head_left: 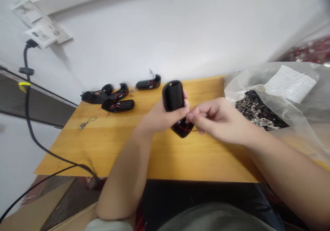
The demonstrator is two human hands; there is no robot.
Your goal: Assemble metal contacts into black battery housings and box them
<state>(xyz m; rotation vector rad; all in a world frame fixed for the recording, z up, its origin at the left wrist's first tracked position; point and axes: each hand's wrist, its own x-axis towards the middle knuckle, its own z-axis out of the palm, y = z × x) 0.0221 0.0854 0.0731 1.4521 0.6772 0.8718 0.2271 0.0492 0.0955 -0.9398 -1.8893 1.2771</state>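
My left hand is wrapped around a black plastic housing, held up over the wooden table with its hollow side facing me. Thin red wires run across the lower, pointed end of this housing. At its right edge, my right hand is closed in a pinch, thumb against forefinger. Whatever lies between those fingertips is too small to make out; a red wire passes just below them.
More black housings with red wires, one of them, lie toward the table's back left. Small metal pieces rest on the table. A plastic bag of shiny metal parts stands at right. A black cable hangs at left.
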